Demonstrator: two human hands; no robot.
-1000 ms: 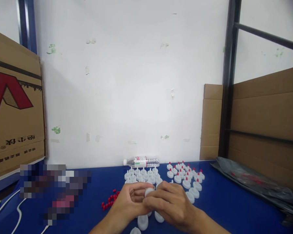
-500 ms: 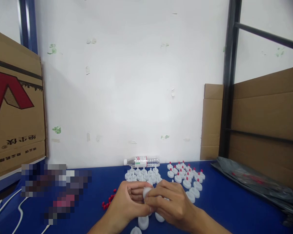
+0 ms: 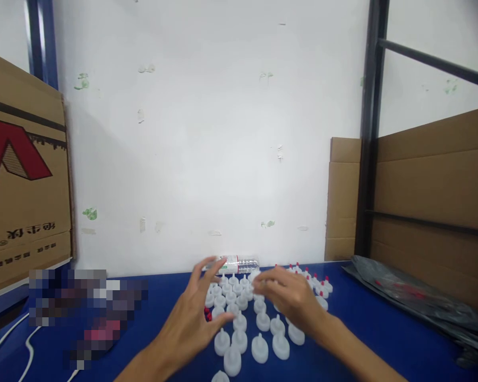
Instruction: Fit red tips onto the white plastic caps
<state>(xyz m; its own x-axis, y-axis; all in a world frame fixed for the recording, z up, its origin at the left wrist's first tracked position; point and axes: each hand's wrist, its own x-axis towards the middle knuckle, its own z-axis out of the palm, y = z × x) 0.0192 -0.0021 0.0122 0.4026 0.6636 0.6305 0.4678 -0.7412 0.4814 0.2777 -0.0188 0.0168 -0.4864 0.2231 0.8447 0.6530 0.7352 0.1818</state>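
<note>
When starting from the left, meet stiff printed cardboard (image 3: 27, 207), then the left hand (image 3: 189, 315), fingers spread wide around nothing visible. Beyond its thumb, note small red tips (image 3: 207, 314). Across the centre of the blue tabletop (image 3: 366, 329), find white nozzle caps (image 3: 259, 350) standing spout-up: probably light, rigid, slightly slippery, hardly fragile; best pinched by the round rim. Next, the right hand (image 3: 292, 294), fingertips bunched beside a pale piece (image 3: 255, 274), too blurred to tell whether held. Farther right, red-tipped caps (image 3: 327, 286), then wrinkled, limp dark plastic (image 3: 414, 297).
</note>
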